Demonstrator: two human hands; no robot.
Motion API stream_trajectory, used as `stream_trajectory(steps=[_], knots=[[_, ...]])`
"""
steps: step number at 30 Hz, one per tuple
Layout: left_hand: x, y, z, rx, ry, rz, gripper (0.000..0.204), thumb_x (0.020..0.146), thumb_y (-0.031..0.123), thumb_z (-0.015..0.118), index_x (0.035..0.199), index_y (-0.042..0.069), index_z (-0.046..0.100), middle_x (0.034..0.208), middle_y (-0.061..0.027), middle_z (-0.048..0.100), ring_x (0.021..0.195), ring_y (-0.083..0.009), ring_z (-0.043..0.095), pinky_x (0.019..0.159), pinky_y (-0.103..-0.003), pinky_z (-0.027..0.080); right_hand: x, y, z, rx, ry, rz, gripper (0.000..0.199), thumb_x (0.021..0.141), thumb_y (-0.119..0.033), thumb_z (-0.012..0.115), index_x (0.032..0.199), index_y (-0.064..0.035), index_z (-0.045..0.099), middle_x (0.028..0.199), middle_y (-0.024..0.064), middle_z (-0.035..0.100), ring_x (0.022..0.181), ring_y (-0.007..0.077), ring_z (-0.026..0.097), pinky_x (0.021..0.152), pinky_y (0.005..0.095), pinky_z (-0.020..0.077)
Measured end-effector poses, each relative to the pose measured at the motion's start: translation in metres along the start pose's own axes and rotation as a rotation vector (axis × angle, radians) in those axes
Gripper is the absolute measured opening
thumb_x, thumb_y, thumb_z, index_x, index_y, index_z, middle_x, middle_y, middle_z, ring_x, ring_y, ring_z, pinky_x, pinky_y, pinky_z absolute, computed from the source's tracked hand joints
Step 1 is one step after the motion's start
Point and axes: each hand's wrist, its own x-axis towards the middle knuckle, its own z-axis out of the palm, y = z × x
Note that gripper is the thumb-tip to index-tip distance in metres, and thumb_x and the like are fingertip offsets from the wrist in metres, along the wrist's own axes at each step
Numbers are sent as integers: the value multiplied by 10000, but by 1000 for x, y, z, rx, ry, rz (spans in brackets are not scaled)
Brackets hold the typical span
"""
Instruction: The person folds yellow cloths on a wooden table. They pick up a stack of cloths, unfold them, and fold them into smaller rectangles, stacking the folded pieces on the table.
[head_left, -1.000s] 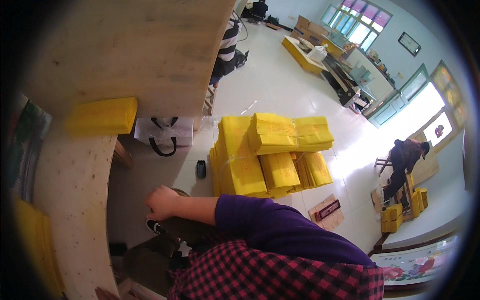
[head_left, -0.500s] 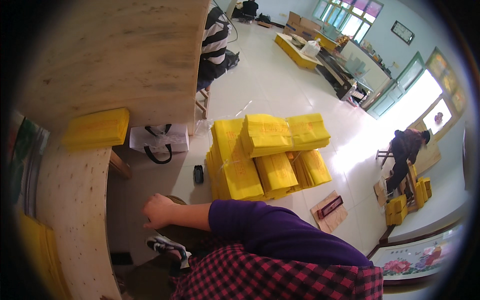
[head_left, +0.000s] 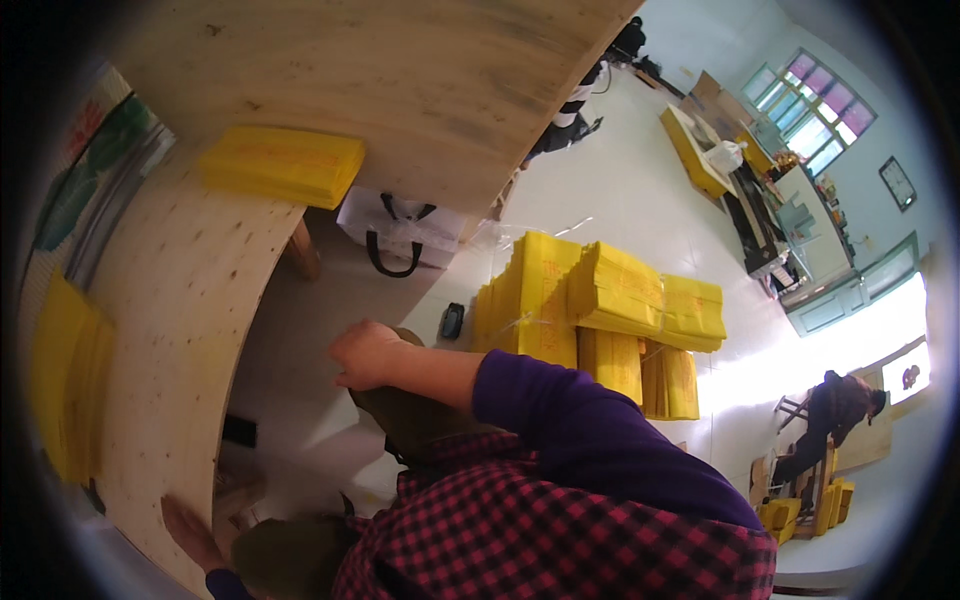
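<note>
My right arm, in a purple sleeve, reaches leftward across my body. My right hand (head_left: 364, 354) is above my bent knee with its fingers curled in, and nothing shows in it. At the lower left, my left hand (head_left: 188, 532) lies against the edge of a plywood table (head_left: 185, 290), fingers stretched out and holding nothing. On that table are two piles of folded yellow sheets, one pile (head_left: 285, 165) at its far end and another pile (head_left: 70, 380) along its left side.
Bundled yellow stacks (head_left: 630, 300) stand on the floor to the right. A white bag with black handles (head_left: 405, 235) sits beneath a tall plywood panel (head_left: 370, 80), near a small black object (head_left: 453, 321). Another person (head_left: 835, 415) bends over a wooden stand at far right.
My view has turned, shifting the table and stacks rightward in the picture. My left hand has come into view at the table edge. My right hand stays curled near my knee.
</note>
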Motion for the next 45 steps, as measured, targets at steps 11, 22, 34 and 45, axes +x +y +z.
stream_trajectory(steps=[11,22,34,45], knots=[[24,35,-25,-341,-49,-201,384,1033,171,346,1365,-2,434,1430,-151,399,1331,-273,366,1087,-382,325,2,-1,6,-41,-3,37,378,798,-412,636,867,-46,702,915,134,686,908,306,655,799,423,510],[81,193,-54,-911,159,-10,445,1021,300,361,1248,-45,527,1203,-172,597,1144,-278,545,1006,-372,391,17,-39,69,-72,-346,-206,273,769,-316,676,856,-59,711,893,138,683,897,335,640,769,468,510],[37,222,-6,-1186,-187,-89,336,997,232,444,1154,-22,599,999,-138,658,936,-234,628,848,-351,485,-7,-83,207,-81,-1174,-348,381,844,-337,638,1065,-28,664,1026,149,667,977,328,623,837,442,486],[45,196,-37,-1125,-433,94,262,832,132,628,1086,68,637,890,-135,642,825,-344,600,706,-439,466,21,-93,248,31,-1350,-384,375,854,-334,631,1064,-26,663,1035,147,665,985,320,621,850,435,479]])
